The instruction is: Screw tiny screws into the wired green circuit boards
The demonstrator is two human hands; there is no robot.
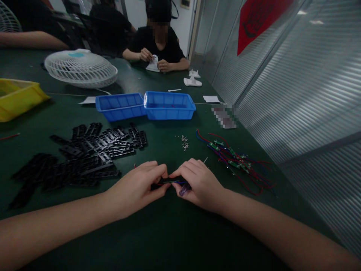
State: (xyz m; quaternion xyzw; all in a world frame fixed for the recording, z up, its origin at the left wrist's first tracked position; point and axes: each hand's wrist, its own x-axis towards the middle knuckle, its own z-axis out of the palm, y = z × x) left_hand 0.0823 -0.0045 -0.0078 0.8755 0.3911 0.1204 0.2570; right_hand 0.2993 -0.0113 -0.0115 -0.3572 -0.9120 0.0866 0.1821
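Note:
My left hand [141, 186] and my right hand [199, 184] meet low in the middle of the view, fingers closed round a dark strip-like part [161, 183] with red and blue wires. A purple, see-through tool handle [184, 189] is also held in my right hand, its thin shaft showing beyond the knuckles. Several black plastic parts [96, 150] lie piled to the left. Small screws [184, 142] are scattered beyond my hands. To the right lie green circuit boards [234, 164] with red and blue wires.
Two blue bins [121, 107] [169, 109] stand side by side beyond the parts. A yellow bin [21, 99] and a white fan [80, 69] are at the left. Across the green table, a person [160, 41] handles a white part. A partition wall [296, 86] runs along the right.

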